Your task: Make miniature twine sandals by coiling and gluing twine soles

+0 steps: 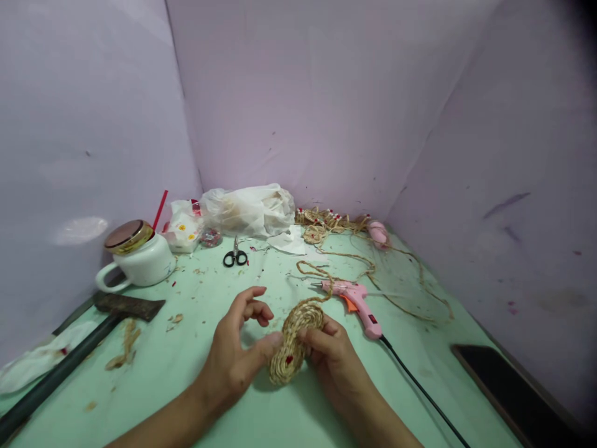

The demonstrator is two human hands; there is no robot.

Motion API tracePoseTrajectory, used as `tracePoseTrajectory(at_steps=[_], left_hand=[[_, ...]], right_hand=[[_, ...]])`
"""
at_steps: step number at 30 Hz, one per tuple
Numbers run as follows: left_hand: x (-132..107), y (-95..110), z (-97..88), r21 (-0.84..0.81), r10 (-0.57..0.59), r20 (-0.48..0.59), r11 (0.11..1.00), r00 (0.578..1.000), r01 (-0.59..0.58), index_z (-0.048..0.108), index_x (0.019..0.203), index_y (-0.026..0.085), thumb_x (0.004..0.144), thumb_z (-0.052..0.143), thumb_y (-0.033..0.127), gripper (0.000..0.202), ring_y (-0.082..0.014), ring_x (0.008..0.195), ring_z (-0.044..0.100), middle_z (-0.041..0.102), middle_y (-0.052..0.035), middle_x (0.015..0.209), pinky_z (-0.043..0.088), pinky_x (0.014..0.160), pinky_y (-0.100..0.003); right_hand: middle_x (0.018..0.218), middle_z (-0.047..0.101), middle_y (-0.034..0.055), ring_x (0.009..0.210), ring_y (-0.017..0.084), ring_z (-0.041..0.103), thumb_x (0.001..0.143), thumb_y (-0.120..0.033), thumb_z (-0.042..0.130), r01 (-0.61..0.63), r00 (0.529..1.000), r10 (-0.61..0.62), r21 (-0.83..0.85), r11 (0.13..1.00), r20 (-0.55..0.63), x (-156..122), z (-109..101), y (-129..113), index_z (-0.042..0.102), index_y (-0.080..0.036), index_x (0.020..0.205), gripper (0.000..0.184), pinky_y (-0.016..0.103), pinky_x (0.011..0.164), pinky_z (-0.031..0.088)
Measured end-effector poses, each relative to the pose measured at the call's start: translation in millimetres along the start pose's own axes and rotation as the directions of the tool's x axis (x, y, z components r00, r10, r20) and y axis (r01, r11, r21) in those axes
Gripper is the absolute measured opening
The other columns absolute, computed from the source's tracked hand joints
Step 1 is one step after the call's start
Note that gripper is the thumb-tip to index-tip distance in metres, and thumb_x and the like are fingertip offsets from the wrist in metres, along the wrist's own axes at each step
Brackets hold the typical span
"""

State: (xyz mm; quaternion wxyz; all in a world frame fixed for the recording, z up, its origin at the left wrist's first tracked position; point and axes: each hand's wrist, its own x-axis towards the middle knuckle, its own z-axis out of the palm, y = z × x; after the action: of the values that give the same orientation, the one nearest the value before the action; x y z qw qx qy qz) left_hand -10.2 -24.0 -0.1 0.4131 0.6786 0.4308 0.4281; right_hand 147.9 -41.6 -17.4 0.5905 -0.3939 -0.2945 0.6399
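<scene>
A coiled piece of straw-coloured braided rope (291, 339), shaped like a long oval with a red spot near its lower end, is held above the table. My right hand (333, 358) pinches its right edge between thumb and fingers. On the other side, my left hand (245, 342) has its fingers spread and curved, its thumb tip at the coil's left edge. From the top of the coil a loose length of rope (321, 298) runs up past the nozzle of a pink glue gun (357, 302), which lies on its side just right of the coil.
Black-handled scissors (236, 254) lie beyond my hands, before a white plastic bag (252, 208). More rope pieces (336, 219) and a pink roll (378, 234) sit at the back. Leftward are a lidded white mug (147, 261) and a hammer (125, 308); a dark phone-like slab (508, 392) lies right.
</scene>
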Motion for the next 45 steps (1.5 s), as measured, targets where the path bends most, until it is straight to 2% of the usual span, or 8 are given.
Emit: tracePoseTrajectory(at_steps=[6,16,20,22,25,34,39,45], left_hand=[[10.1,-8.5,5.1,-0.254,-0.248,0.306,0.909,0.919,0.33,0.055,0.07,0.013,0.06,0.066,0.033,0.025,-0.0142,0.059,0.051,0.057,-0.0018,0.064,0.041,0.054,-0.025],[9.7,-5.8,7.5,-0.268,-0.323,0.135,0.898,0.937,0.348,0.049,0.06,0.015,0.057,0.065,0.03,0.022,-0.0098,0.049,0.043,0.05,0.0031,0.051,0.034,0.048,-0.022],[11.4,-7.1,7.8,-0.297,-0.354,0.137,0.876,0.925,0.379,0.05,0.059,0.015,0.054,0.066,0.028,0.021,-0.0092,0.048,0.044,0.05,0.0036,0.05,0.033,0.047,-0.022],[12.2,-8.1,8.6,-0.326,-0.368,0.147,0.858,0.918,0.396,0.051,0.06,0.014,0.054,0.066,0.027,0.021,-0.0095,0.049,0.045,0.051,0.0033,0.051,0.035,0.048,-0.022],[13.8,-10.2,9.9,-0.369,-0.377,0.15,0.836,0.914,0.406,0.051,0.06,0.014,0.053,0.067,0.026,0.021,-0.0096,0.05,0.046,0.052,0.003,0.052,0.036,0.05,-0.022],[18.7,-15.0,8.5,-0.386,-0.368,0.083,0.845,0.926,0.37,0.051,0.058,0.013,0.051,0.066,0.024,0.02,-0.0085,0.048,0.044,0.051,0.0035,0.05,0.034,0.048,-0.021],[22.5,-19.7,4.2,-0.399,-0.328,0.056,0.858,0.943,0.322,0.052,0.061,0.014,0.052,0.066,0.025,0.019,-0.0103,0.049,0.048,0.054,0.0023,0.052,0.038,0.05,-0.023],[27.1,-19.5,1.5,-0.413,-0.297,0.045,0.864,0.954,0.289,0.053,0.058,0.013,0.05,0.066,0.022,0.017,-0.0095,0.047,0.047,0.054,0.0026,0.051,0.037,0.049,-0.023]], right_hand=[[0.064,0.061,-0.0006,0.061,0.015,0.054,0.06,-0.022,0.07,0.1,0.994,-0.083,-0.247,0.964,0.077,-1.5,3.3,0.4,0.065,-0.014,0.072,0.015,0.026,0.059,0.043],[0.086,0.066,0.0087,0.073,0.021,0.059,0.068,-0.043,0.063,0.234,0.907,-0.395,-0.607,0.759,-0.145,2.5,-15.5,-20.4,0.063,-0.017,0.089,0.034,0.034,0.065,0.047],[0.077,0.068,0.0078,0.073,0.026,0.061,0.071,-0.049,0.055,-0.028,0.783,-0.575,-0.937,0.349,-0.238,5.4,-52.6,-62.1,0.065,-0.021,0.081,0.031,0.038,0.065,0.043],[0.062,0.066,0.0074,0.065,0.03,0.06,0.071,-0.058,0.049,-0.299,0.85,-0.439,-0.953,0.055,-0.292,6.5,-73.8,-78.1,0.065,-0.023,0.072,0.038,0.038,0.056,0.039],[0.068,0.068,0.0099,0.067,0.032,0.061,0.068,-0.064,0.048,-0.394,0.882,-0.311,-0.916,-0.078,-0.354,12.5,-97.2,-83.5,0.064,-0.021,0.072,0.046,0.036,0.054,0.037],[0.044,0.057,0.0014,0.044,0.017,0.053,0.068,-0.037,0.054,-0.321,0.931,-0.091,-0.911,0.259,-0.353,35.7,-98.1,-63.9,0.052,-0.021,0.055,0.02,0.027,0.043,0.034],[0.078,0.064,0.0053,0.062,0.017,0.056,0.067,-0.04,0.061,-0.064,0.96,-0.145,-0.691,0.72,-0.24,9.0,-88.5,-62.4,0.059,-0.019,0.096,0.036,0.025,0.049,0.043],[0.062,0.058,0.0033,0.054,0.014,0.042,0.079,-0.052,0.05,0.165,0.986,-0.13,-0.679,0.715,0.103,-18.1,-89.6,-49.1,0.062,-0.017,0.098,0.041,0.026,0.05,0.035]])
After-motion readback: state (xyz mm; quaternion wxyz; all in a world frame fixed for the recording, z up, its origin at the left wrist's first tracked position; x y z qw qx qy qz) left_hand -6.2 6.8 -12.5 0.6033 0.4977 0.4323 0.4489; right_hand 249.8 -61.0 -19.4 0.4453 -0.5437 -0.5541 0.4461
